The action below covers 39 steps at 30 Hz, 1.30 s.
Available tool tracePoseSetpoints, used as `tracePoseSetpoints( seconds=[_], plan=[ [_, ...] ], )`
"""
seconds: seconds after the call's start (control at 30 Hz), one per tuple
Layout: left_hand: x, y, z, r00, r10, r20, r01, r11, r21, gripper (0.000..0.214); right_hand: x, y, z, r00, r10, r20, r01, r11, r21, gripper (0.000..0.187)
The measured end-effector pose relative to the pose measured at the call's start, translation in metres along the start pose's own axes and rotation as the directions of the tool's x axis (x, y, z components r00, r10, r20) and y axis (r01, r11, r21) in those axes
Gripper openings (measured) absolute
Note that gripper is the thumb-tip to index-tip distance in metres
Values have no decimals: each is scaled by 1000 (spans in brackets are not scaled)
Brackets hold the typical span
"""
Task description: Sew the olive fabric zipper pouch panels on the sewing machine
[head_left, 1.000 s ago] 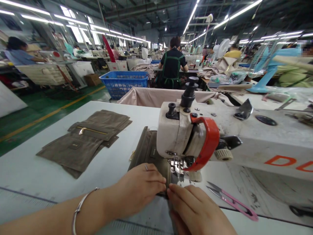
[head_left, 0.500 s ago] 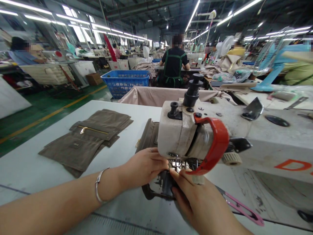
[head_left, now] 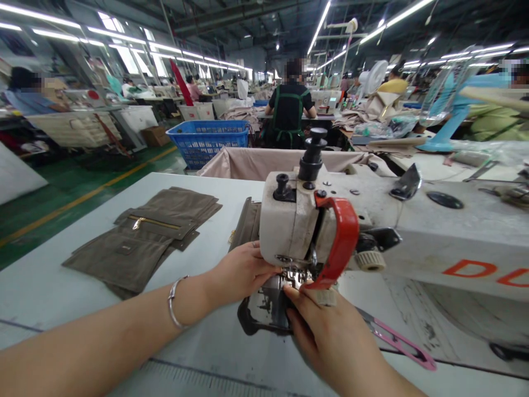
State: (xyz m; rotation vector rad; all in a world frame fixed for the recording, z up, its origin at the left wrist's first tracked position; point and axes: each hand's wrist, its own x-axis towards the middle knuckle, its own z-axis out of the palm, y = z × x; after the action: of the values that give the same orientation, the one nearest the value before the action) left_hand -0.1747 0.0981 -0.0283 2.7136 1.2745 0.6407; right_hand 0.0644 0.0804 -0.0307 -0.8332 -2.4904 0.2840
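At the sewing machine [head_left: 285, 220], both hands are close to the needle and presser foot. My left hand [head_left: 239, 270] has its fingers bent together on the near edge of a brown fabric piece [head_left: 247, 223], which runs behind the machine head. A silver bangle is on that wrist. My right hand [head_left: 326, 320] rests on the needle-plate side, index finger towards the presser foot and thumb tucked below. What lies under its fingers is hidden. The dark worn metal plate [head_left: 264, 306] shows between the hands. A red finger guard [head_left: 345, 237] curves over the right fingertips.
A stack of brown fabric pieces [head_left: 124, 259], one with a gold zip, lies on the left of the white table [head_left: 61, 309]. Pink-handled snips [head_left: 403, 342] lie on the right. Beyond are a pink cloth-lined bin [head_left: 256, 162], a blue basket [head_left: 206, 143] and a seated person [head_left: 289, 105].
The view has shifted slightly. Dark material seen between my hands has moved away from me under the machine head, baring more of the metal plate. Both hands stay near the needle.
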Motion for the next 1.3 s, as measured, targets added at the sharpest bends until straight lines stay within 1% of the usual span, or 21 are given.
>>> tracePoseSetpoints(
  seconds=[0.13, 0.23, 0.3, 0.37, 0.47, 0.53, 0.63, 0.73, 0.8, 0.83, 0.9, 0.97, 1.03, 1.17, 1.3],
  plan=[
    [3, 2, -4, 999, -31, 39, 31, 1000, 5, 22, 0, -2, 0, 1000, 11, 11, -11, 1000, 1, 33],
    [7, 8, -8, 997, -53, 55, 52, 998, 19, 22, 0, -1, 0, 1000, 25, 16, -25, 1000, 6, 33],
    [8, 19, -13, 996, -76, 55, 74, 997, 34, 24, 0, -1, -2, 999, 27, 22, -27, 999, 19, 32],
    [7, 34, -20, 989, -136, 57, 133, 990, 53, 23, -1, 0, -4, 1000, 17, 25, -18, 999, 49, 31],
    [-2, 59, -29, 961, -245, 129, 241, 969, 46, 19, -2, 2, -9, 999, 7, 47, -12, 993, 115, 33],
    [-10, 72, -33, 947, -263, 185, 262, 965, 29, 24, -3, 3, -11, 999, 0, 53, -8, 990, 142, 36],
    [-21, 83, -38, 947, -246, 206, 245, 969, 31, 35, -4, 3, -12, 999, -22, 37, 16, 988, 152, 36],
    [-35, 89, -39, 945, -232, 230, 232, 972, 29, 57, -5, 4, -15, 998, -47, 33, 41, 985, 168, 35],
    [-46, 92, -37, 955, -213, 208, 215, 977, 13, 62, -4, 4, -19, 997, -62, 53, 52, 983, 177, 32],
    [-52, 93, -34, 963, -208, 173, 211, 978, 2, 59, -4, 4, -21, 995, -69, 73, 55, 982, 179, 30],
    [-61, 97, -27, 976, -206, 67, 208, 978, -19, 49, -3, 5, -25, 991, -79, 110, 59, 983, 174, 27],
    [-65, 102, -20, 977, -213, -26, 212, 977, -32, 41, -3, 5, -27, 987, -87, 136, 63, 984, 169, 24],
    [-64, 108, -14, 972, -224, -77, 222, 975, -31, 35, -3, 4, -28, 984, -111, 139, 89, 984, 157, 23],
    [-59, 114, -11, 960, -247, -131, 247, 969, -15, 24, -4, 2, -28, 973, -190, 132, 174, 977, 121, 22],
    [-56, 113, -13, 972, -202, -124, 202, 979, -9, 22, -3, 1, -28, 967, -207, 150, 187, 973, 134, 25]
  ],
)
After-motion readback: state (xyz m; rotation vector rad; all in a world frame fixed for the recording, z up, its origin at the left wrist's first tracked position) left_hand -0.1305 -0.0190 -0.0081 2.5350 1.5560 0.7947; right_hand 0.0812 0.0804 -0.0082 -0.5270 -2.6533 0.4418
